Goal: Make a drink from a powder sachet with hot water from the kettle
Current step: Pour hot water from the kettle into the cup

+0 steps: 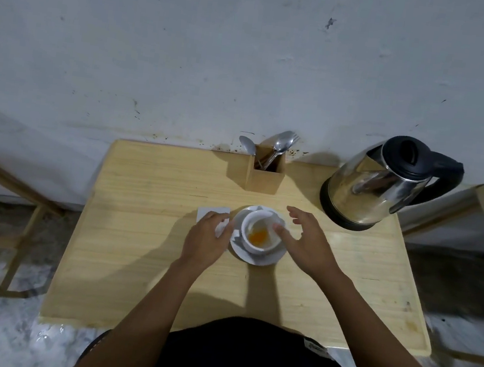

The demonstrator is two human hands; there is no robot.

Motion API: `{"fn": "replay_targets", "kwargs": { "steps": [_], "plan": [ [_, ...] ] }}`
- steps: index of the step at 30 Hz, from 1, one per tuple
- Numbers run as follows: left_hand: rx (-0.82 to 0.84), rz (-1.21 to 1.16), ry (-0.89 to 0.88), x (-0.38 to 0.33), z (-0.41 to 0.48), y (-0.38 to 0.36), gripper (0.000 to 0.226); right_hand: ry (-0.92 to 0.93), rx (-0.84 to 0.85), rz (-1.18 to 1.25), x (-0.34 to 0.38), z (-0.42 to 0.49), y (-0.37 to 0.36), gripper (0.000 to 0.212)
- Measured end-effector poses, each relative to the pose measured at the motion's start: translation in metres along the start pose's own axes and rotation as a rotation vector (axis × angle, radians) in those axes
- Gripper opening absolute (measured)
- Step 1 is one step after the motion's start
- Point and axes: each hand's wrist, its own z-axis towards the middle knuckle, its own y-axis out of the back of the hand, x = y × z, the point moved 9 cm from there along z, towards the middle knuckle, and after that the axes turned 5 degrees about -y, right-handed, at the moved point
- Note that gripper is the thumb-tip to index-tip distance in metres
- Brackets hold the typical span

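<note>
Sachets (pixel 213 212) of white paper lie flat on the wooden surface (pixel 141 250), left of the saucer, partly under the left hand (pixel 208 237). That hand rests palm down and pinches a torn white sachet piece (pixel 223 226) between its fingers, just beside the saucer's left rim. More white sachet scraps lie on the saucer (pixel 259 257) around the cup (pixel 259 231). The cup stands on the saucer at the middle of the surface and holds a small heap of orange powder (pixel 258 234) at its bottom. The right hand (pixel 304 239) hovers over the cup's right side, fingers spread wide and holding nothing, the thumb near the rim. Behind the cup, a wooden holder (pixel 264 174) with spoons (pixel 280 145) stands against the wall. At the far right corner sits the steel kettle (pixel 368 183), lid shut, its black handle pointing right.
</note>
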Motion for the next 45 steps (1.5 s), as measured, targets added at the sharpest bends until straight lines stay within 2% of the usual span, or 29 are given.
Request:
{"fn": "replay_targets", "kwargs": {
  "steps": [4, 7, 9, 16, 19, 22, 29, 38, 45],
  "plan": [
    [0.113, -0.104, 0.03, -0.025, -0.008, -0.02, 0.032, 0.038, -0.162, 0.077, 0.003, -0.008, 0.043, 0.038],
    [0.06, -0.062, 0.071, -0.027, -0.004, -0.024, 0.023, 0.053, -0.29, 0.129, -0.001, -0.018, 0.08, 0.032],
    [0.008, -0.042, 0.11, -0.026, -0.003, -0.024, 0.026, 0.063, -0.376, 0.145, -0.007, -0.025, 0.105, 0.028],
    [-0.148, -0.045, 0.164, -0.03, -0.013, -0.025, 0.045, 0.054, -0.524, 0.165, -0.03, -0.025, 0.178, 0.026],
    [-0.182, -0.056, 0.212, -0.026, -0.015, -0.026, 0.043, 0.055, -0.637, 0.144, -0.033, -0.021, 0.21, 0.026],
    [-0.209, -0.053, 0.245, -0.024, -0.017, -0.028, 0.038, 0.006, -0.706, 0.12, -0.039, -0.012, 0.24, 0.038],
    [-0.288, -0.032, 0.287, -0.031, -0.023, -0.032, 0.037, 0.002, -0.531, 0.058, -0.051, 0.037, 0.266, 0.065],
    [-0.428, -0.026, 0.333, -0.039, -0.026, -0.035, 0.032, 0.058, -0.312, -0.03, -0.042, 0.09, 0.282, 0.06],
    [-0.422, 0.107, 0.384, -0.043, -0.026, -0.037, 0.033, 0.113, -0.181, 0.014, -0.047, 0.116, 0.293, 0.066]
  ]
}}
